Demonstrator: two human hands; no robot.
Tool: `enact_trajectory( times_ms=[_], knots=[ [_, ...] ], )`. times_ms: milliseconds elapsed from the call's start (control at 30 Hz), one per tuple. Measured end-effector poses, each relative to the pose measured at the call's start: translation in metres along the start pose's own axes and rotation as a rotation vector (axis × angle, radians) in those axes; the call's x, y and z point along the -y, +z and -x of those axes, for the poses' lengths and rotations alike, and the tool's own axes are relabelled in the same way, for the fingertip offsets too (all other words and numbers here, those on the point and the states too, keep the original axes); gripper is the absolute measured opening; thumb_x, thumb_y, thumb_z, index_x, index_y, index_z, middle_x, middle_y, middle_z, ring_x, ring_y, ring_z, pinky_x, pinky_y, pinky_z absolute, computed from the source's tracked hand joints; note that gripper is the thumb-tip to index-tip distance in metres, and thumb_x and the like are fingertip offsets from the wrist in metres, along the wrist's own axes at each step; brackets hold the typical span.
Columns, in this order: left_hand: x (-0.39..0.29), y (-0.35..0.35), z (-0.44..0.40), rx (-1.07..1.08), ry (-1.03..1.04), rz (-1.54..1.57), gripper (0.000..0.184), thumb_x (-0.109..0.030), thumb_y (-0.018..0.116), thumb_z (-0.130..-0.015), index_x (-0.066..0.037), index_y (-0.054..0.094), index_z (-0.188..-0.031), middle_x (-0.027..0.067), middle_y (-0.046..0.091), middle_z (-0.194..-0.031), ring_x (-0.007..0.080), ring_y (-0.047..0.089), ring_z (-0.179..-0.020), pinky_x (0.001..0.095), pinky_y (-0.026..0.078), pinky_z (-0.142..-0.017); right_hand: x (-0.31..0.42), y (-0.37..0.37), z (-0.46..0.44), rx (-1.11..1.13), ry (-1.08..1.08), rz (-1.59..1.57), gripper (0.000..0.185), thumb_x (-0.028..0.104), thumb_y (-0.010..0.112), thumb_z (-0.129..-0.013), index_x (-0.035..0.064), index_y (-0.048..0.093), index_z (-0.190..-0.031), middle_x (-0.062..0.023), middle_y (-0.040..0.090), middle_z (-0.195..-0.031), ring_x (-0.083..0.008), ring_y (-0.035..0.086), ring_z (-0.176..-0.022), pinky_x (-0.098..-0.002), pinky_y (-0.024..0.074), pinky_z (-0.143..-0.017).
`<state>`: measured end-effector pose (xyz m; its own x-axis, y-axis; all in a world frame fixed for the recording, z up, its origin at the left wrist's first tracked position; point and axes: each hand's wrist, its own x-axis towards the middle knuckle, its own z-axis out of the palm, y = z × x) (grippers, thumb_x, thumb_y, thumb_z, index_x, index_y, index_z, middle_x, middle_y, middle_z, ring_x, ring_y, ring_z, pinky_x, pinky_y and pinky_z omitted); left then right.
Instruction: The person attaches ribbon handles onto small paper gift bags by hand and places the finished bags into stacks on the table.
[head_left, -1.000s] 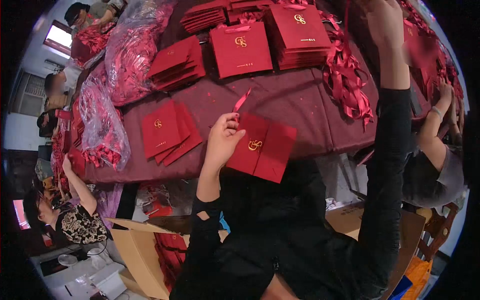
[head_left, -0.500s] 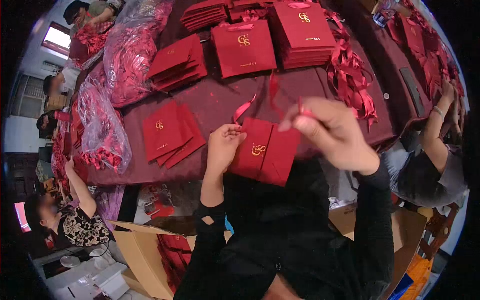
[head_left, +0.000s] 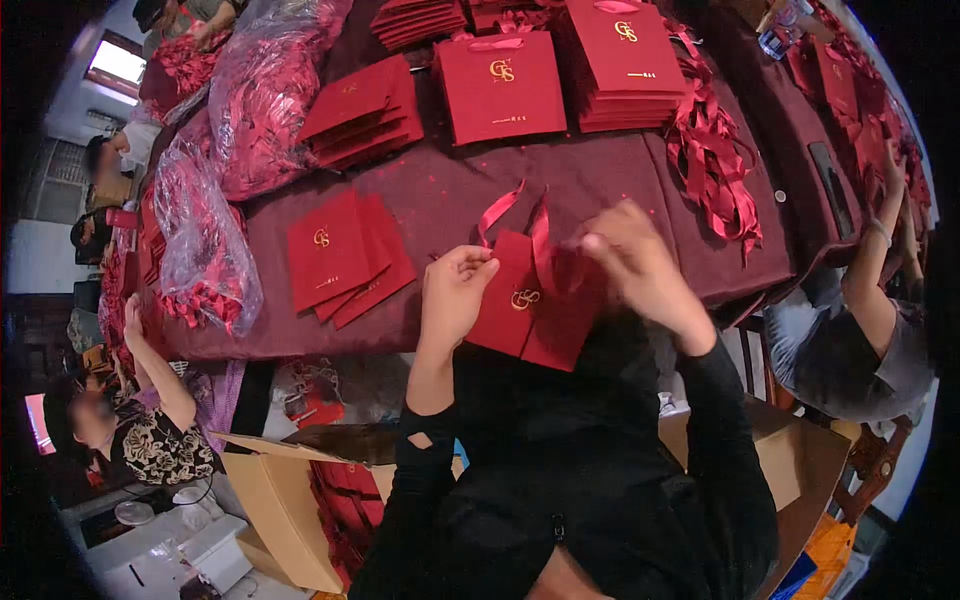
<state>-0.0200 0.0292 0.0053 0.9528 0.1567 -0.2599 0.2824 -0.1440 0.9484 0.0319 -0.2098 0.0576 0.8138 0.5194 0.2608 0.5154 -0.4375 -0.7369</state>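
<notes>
My left hand (head_left: 458, 298) pinches the upper left edge of a dark red paper gift bag (head_left: 518, 325) with a gold letter emblem. The bag lies tilted at the table's front edge, close to my body. A loose end of red ribbon (head_left: 497, 212) sticks up from its top. Another length of red ribbon (head_left: 541, 238) runs over the bag's front towards my right hand (head_left: 640, 265). That hand is raised at the bag's right side, its fingers curled together on the ribbon and blurred by motion. Part of the bag's right side is in shadow.
Several red bags (head_left: 345, 255) lie fanned out to the left. Stacks of bags (head_left: 500, 90) stand further back. Ribbons (head_left: 712, 165) hang in a bunch at right. Plastic-wrapped ribbon bundles (head_left: 205, 240) lie at left. Cardboard boxes (head_left: 270, 500) stand below; co-workers (head_left: 160, 430) sit around.
My right hand has turned and shifted slightly, drawing the ribbon across the bag's front. My left hand still pinches the bag's edge. The whole view has shifted a little.
</notes>
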Motion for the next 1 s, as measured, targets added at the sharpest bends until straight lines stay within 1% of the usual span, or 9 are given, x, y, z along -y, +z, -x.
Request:
enact_trajectory(
  times_ms=[100, 167, 233, 333, 467, 533, 633, 733, 1000],
  knots=[
    [-0.001, 0.003, -0.001, -0.051, 0.028, 0.019, 0.017, -0.006, 0.067, -0.086, 0.005, 0.064, -0.098, 0.0039, 0.067, -0.079, 0.0050, 0.058, -0.070, 0.0209, 0.046, -0.063, 0.039, -0.075, 0.024, -0.480, 0.006, 0.226, 0.030, 0.026, 0.051, -0.094, 0.0032, 0.069, -0.101, -0.0109, 0.052, -0.131, -0.0279, 0.042, -0.126, -0.0411, 0.0280, -0.107],
    [0.001, 0.003, -0.002, -0.064, 0.019, -0.033, 0.018, -0.008, 0.067, -0.086, 0.005, 0.064, -0.098, 0.0032, 0.065, -0.069, 0.0032, 0.054, -0.065, 0.0208, 0.042, -0.058, 0.048, -0.105, 0.044, -0.812, -0.186, 0.279, 0.040, 0.033, 0.049, -0.095, -0.0018, 0.068, -0.097, -0.0188, 0.050, -0.130, -0.0328, 0.044, -0.124, -0.0432, 0.0311, -0.105],
    [-0.014, 0.004, 0.002, -0.066, 0.026, -0.093, 0.018, -0.009, 0.066, -0.087, 0.005, 0.063, -0.098, 0.0035, 0.065, -0.066, 0.0029, 0.052, -0.063, 0.0215, 0.041, -0.056, 0.055, -0.120, 0.064, -0.865, -0.357, 0.327, 0.051, 0.040, 0.047, -0.096, -0.0068, 0.067, -0.094, -0.0268, 0.048, -0.128, -0.0378, 0.046, -0.122, -0.0453, 0.0343, -0.103],
    [-0.017, 0.004, 0.005, -0.078, 0.033, -0.131, 0.021, -0.011, 0.066, -0.088, 0.006, 0.063, -0.100, 0.0051, 0.067, -0.071, 0.0040, 0.053, -0.066, 0.0226, 0.042, -0.059, 0.075, -0.117, 0.081, -0.510, -0.329, 0.292, 0.050, 0.037, 0.045, -0.098, -0.0077, 0.066, -0.099, -0.0210, 0.061, -0.103, -0.0338, 0.057, -0.093, -0.0423, 0.0451, -0.085],
    [-0.020, 0.004, 0.009, -0.111, 0.026, -0.150, 0.025, -0.014, 0.067, -0.088, 0.006, 0.064, -0.101, 0.0076, 0.070, -0.080, 0.0059, 0.057, -0.072, 0.0231, 0.045, -0.064, 0.081, -0.094, 0.040, 0.335, -0.305, -0.503, 0.028, 0.016, 0.052, -0.097, -0.0040, 0.063, -0.113, -0.0078, 0.065, -0.074, -0.0190, 0.063, -0.063, -0.0281, 0.0485, -0.059],
    [-0.020, 0.004, 0.011, -0.112, 0.047, -0.125, 0.024, -0.014, 0.067, -0.088, 0.007, 0.065, -0.100, 0.0069, 0.070, -0.080, 0.0058, 0.057, -0.073, 0.0225, 0.046, -0.065, 0.071, -0.044, 0.032, 0.355, 0.000, -0.525, 0.016, 0.010, 0.050, -0.098, -0.0005, 0.048, -0.111, -0.0107, 0.066, -0.082, -0.0146, 0.065, -0.076, -0.0274, 0.0476, -0.071],
    [-0.020, 0.005, 0.012, -0.103, 0.051, -0.077, 0.023, -0.014, 0.067, -0.089, 0.007, 0.065, -0.099, 0.0054, 0.069, -0.080, 0.0054, 0.057, -0.074, 0.0213, 0.045, -0.065, 0.029, 0.028, 0.009, 0.364, 0.302, -0.991, 0.015, 0.013, 0.052, -0.098, 0.0006, 0.044, -0.095, -0.0064, 0.064, -0.074, -0.0139, 0.063, -0.069, -0.0243, 0.0454, -0.065],
    [-0.013, 0.005, 0.009, -0.095, 0.048, -0.056, 0.021, -0.012, 0.065, -0.090, 0.006, 0.066, -0.099, 0.0032, 0.068, -0.080, 0.0047, 0.056, -0.073, 0.0202, 0.044, -0.064, 0.004, 0.073, 0.007, 0.095, 0.187, -0.615, 0.016, 0.012, 0.056, -0.095, -0.0024, 0.055, -0.089, -0.0110, 0.065, -0.074, -0.0161, 0.065, -0.069, -0.0294, 0.0482, -0.061],
    [-0.008, 0.006, 0.009, -0.096, 0.055, -0.004, 0.018, -0.010, 0.063, -0.089, 0.007, 0.066, -0.096, 0.0057, 0.068, -0.073, 0.0026, 0.053, -0.068, 0.0216, 0.043, -0.059, 0.003, 0.080, -0.001, 0.040, 0.169, -0.318, 0.020, 0.019, 0.059, -0.090, 0.0001, 0.062, -0.086, -0.0180, 0.064, -0.069, -0.0332, 0.066, -0.067, -0.0402, 0.0495, -0.059]
  ],
)
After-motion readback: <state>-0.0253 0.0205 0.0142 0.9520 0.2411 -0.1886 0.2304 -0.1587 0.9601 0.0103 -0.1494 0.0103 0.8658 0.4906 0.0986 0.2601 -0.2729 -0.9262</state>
